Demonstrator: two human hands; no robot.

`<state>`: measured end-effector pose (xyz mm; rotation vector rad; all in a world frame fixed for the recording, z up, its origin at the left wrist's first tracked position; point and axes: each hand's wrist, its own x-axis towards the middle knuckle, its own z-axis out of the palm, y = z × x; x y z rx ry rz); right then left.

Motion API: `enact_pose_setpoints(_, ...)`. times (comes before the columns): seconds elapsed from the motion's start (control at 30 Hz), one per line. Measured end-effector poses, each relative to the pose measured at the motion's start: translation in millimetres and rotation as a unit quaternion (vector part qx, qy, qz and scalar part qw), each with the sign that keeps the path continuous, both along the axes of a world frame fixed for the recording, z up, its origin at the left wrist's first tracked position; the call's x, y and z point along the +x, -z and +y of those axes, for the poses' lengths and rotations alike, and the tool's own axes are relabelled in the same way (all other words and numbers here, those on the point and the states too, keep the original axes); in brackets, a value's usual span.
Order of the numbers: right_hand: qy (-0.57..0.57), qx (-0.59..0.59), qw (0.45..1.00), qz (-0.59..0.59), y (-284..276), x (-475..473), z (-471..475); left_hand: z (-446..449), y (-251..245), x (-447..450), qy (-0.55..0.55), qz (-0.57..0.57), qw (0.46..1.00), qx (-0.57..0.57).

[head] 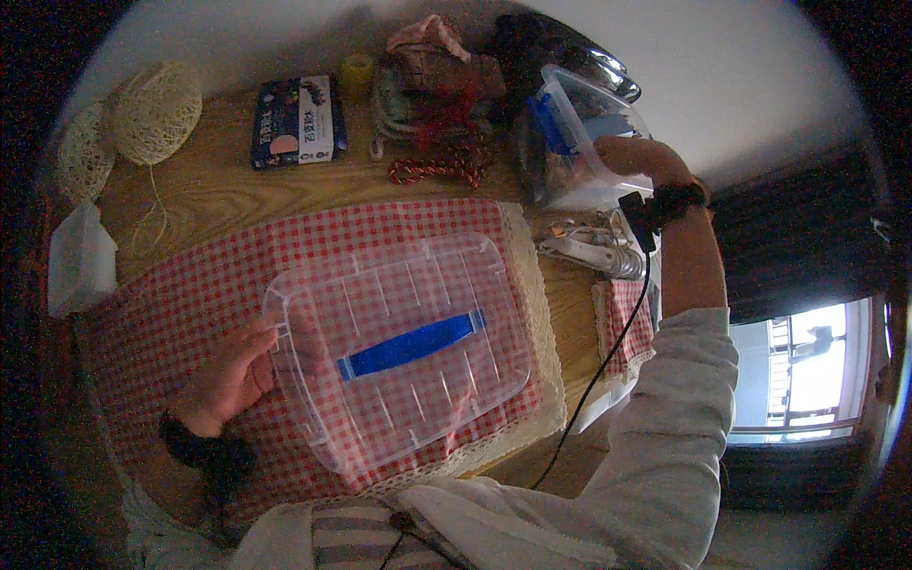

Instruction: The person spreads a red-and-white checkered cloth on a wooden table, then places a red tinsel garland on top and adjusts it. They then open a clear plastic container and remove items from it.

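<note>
My left hand (pixel 239 375) grips the near-left edge of a clear plastic box lid (pixel 399 299), with the thumb on top and the fingers partly hidden under it. A blue carrying handle (pixel 413 347) runs across the lid's middle. The lid lies over a red-and-white checked cloth (pixel 206 299). At the upper right, my right hand (pixel 613 155) reaches to a clear plastic box (pixel 584 189) with a blue latch (pixel 552 128). Its fingers are behind or inside the translucent wall, so what they touch is unclear.
Behind the cloth are a dark printed box (pixel 296 121), a yellow roll (pixel 355 75), a twisted red cord (pixel 438 169) and a piled bag (pixel 442 71). Woven string balls (pixel 158 114) stand left, near a white container (pixel 82 260). Metal tools (pixel 588 249) lie right, beside a black cable (pixel 605 363).
</note>
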<state>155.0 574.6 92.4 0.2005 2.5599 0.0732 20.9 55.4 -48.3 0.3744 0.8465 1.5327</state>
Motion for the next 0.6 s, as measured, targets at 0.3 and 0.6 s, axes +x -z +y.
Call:
enact_pose_setpoints(0.3,0.037,-0.008,0.999,-0.008,-14,3,8,1,-7,1,0.021,0.014,1.0,-0.003)
enact_pose_setpoints(0.6,0.234,-0.272,0.926,0.113,-38,32,-9,1,-11,5,-0.015,0.043,0.998,-0.047)
